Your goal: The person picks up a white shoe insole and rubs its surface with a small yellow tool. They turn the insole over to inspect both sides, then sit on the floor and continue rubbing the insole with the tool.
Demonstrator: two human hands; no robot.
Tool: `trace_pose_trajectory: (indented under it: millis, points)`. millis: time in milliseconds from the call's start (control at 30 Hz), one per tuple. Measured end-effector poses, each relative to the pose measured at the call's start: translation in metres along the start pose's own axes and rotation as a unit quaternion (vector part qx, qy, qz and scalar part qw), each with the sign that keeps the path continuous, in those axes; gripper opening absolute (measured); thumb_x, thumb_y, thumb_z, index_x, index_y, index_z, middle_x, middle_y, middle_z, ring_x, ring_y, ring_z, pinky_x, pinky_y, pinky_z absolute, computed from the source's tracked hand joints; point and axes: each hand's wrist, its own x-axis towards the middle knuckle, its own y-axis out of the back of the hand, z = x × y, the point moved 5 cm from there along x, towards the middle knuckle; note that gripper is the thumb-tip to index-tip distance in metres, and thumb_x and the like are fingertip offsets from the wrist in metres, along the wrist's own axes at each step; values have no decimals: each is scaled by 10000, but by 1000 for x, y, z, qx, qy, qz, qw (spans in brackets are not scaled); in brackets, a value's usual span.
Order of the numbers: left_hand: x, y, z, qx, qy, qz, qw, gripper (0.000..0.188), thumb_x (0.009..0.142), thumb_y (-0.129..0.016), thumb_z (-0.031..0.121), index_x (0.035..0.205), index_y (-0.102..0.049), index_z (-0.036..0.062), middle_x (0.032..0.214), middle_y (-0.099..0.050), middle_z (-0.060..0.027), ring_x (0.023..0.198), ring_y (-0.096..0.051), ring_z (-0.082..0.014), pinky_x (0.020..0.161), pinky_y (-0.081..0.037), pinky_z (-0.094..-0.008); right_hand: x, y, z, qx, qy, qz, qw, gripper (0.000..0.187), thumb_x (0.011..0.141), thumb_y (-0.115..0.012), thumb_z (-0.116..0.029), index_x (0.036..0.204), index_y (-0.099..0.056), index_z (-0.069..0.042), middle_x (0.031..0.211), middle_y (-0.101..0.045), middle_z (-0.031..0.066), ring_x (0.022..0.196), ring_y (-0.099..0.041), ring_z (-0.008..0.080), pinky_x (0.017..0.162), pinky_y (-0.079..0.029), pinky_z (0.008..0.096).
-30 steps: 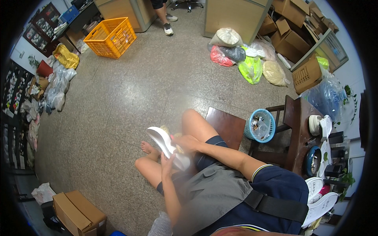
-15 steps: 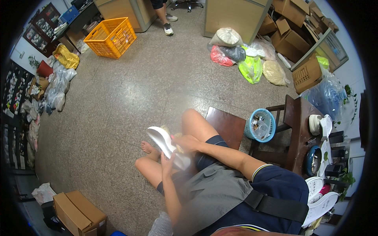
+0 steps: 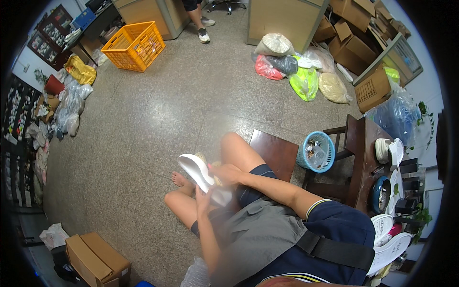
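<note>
A white shoe sole, long and curved with a raised rim, is tilted above my lap. My left hand grips its lower edge, fingers closed around it. On the other side of the sole, my right hand is closed, and a small pinkish-red bit shows at its fingertips. What that hand holds is too small and blurred to name. Something beige peeks out behind the sole; its kind is unclear. The near end of the sole is smeared by a hazy patch in the picture.
A brown wooden stool and a blue basket of waste stand to my right, beside a dark table bearing more white soles. Filled bags, an orange crate and another person's legs are farther off. A cardboard box sits at lower left.
The sole and my left hand stay in place. My right hand has shifted very slightly against the sole.
</note>
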Motion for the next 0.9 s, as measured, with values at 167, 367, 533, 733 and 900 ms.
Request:
trace_pose_trajectory:
  millis: [167, 367, 533, 733, 900]
  points:
    - [0, 1, -1, -5, 9, 5, 1000, 641, 893, -706, 26, 1431, -359, -3, 1322, -556, -147, 1205, -558, -206, 997, -464, -326, 4, -5, 4, 8, -5, -8, 1000, 487, 835, -732, -366, 1167, -571, -49, 1020, -677, 197, 944, -663, 389, 800, -496, 482]
    - [2, 2, -3, -25, -3, -8, 1000, 645, 882, -720, 34, 1428, -377, 5, 1320, -560, -133, 1198, -561, -208, 993, -468, -331, 3, -5, 4, 10, 1, -7, 1000, 444, 853, -717, -349, 1156, -577, -56, 993, -677, 212, 926, -666, 392, 786, -495, 484]
    - [5, 4, -6, -12, -8, -8, 1000, 655, 879, -703, 17, 1441, -369, 13, 1328, -553, -134, 1200, -559, -214, 997, -468, -339, 2, -4, 4, 18, -7, -10, 1000, 421, 860, -706, -327, 1175, -579, -78, 1014, -671, 207, 948, -658, 398, 800, -496, 474]
    - [7, 9, -13, -8, -8, -8, 1000, 643, 910, -652, 10, 1471, -337, 11, 1347, -544, -126, 1220, -547, -207, 1006, -456, -335, 3, -5, 7, 38, -7, -20, 999, 429, 860, -702, -297, 1226, -578, -112, 1045, -661, 202, 976, -646, 404, 819, -494, 464]
    - [9, 14, -21, -4, -1, -2, 1000, 658, 920, -651, 20, 1488, -320, 18, 1354, -539, -119, 1222, -544, -217, 1003, -454, -334, 3, -5, 6, 50, 0, -15, 999, 383, 880, -687, -262, 1215, -581, -110, 1035, -659, 203, 945, -643, 404, 809, -494, 463]
